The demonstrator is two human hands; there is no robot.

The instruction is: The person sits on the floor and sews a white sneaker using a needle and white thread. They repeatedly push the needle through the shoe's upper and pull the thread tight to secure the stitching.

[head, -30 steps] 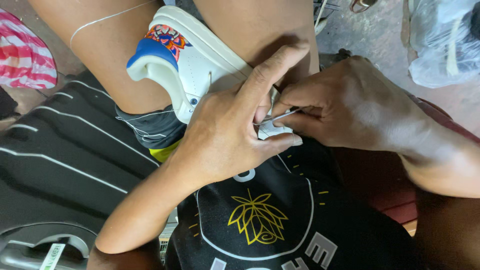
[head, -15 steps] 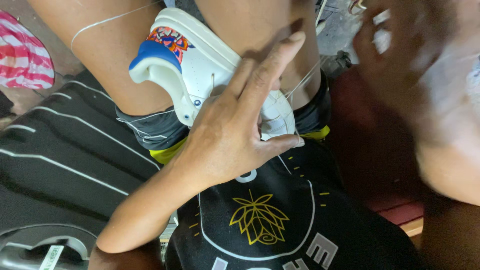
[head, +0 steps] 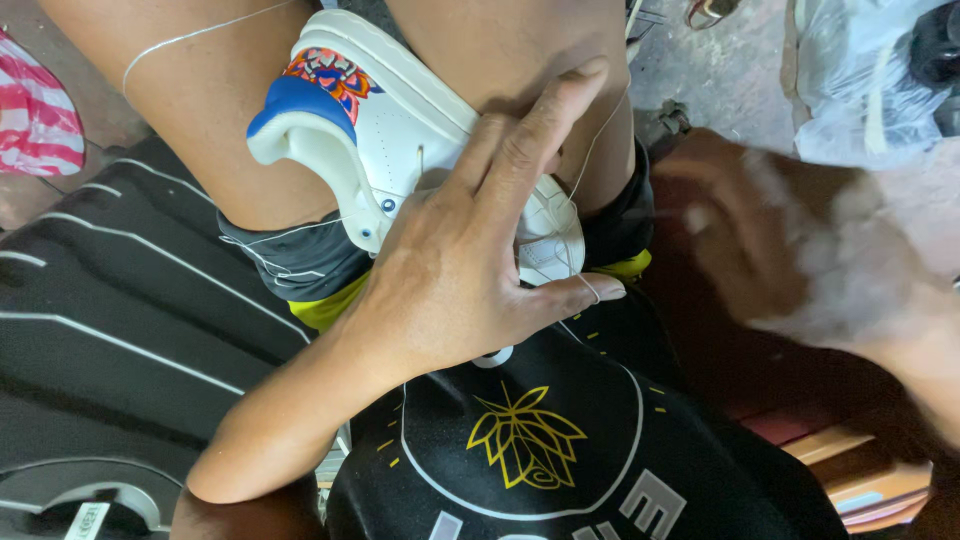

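White thread is mid-stitch: left hand presses flat on the sneaker wedged between the knees, blurred right hand, grip indiscernible, should draw taut.

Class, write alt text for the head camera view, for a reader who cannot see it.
A left hand presses a white sneaker held between the person's knees, with white thread running up from the shoe. The right hand, blurred, is off to the side, apart from the sneaker.
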